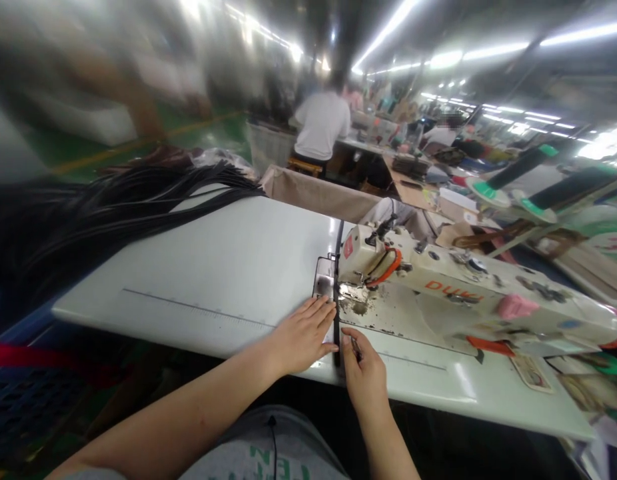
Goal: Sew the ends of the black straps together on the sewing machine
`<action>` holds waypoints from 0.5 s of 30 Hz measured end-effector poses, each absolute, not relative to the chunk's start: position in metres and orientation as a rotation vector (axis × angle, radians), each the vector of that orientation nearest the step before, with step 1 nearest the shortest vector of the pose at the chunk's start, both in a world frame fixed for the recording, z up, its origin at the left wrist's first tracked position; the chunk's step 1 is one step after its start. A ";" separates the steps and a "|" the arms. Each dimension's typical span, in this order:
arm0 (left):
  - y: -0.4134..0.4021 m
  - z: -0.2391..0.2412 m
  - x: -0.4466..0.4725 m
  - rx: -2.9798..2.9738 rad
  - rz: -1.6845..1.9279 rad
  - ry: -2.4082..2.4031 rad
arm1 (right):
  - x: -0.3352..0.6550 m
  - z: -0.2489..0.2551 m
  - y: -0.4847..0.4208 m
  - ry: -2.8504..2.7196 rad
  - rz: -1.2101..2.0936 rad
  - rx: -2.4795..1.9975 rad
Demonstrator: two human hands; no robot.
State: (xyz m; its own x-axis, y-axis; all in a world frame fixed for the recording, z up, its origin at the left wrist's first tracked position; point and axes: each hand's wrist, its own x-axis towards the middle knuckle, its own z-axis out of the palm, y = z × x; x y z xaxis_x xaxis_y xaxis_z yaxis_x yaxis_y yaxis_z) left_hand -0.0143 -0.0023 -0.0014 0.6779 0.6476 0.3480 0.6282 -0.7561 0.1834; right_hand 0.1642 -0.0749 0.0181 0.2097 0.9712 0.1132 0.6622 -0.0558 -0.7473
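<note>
A narrow black strip (337,327) runs front to back across the pale table (228,260) and passes by the needle area of a sewing machine (418,280). My left hand (304,338) lies flat to the left of the strip, fingers stretched out, fingertips at its edge near the metal plate (324,279). To the right of the strip is my right hand (364,370), its fingers curled round a small dark metal tool (356,348) whose kind I cannot make out. The right thumb and fingertips sit close to the strip; whether they touch it is unclear.
A heap of long black strips (188,190) covers the table's back left corner. Behind the table stands a fabric-lined bin (318,193). Black thread cones (523,167) rise at the right. A person in a white top (322,123) sits farther back.
</note>
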 end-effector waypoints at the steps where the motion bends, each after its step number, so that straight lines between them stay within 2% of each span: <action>1: -0.002 -0.002 -0.014 2.830 0.618 1.081 | 0.164 0.019 -0.075 -1.508 0.574 -1.788; 15: -0.001 -0.005 -0.014 2.827 0.631 1.075 | 0.161 0.025 -0.078 -1.466 0.556 -1.743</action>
State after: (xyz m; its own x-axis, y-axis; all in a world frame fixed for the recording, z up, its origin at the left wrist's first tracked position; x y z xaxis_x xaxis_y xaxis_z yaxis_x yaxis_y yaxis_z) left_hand -0.0142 -0.0013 -0.0046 0.6748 0.6469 0.3553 0.6255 -0.7568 0.1900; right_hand 0.1609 -0.0779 0.0250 0.2405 0.9594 0.1475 0.6201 -0.0349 -0.7837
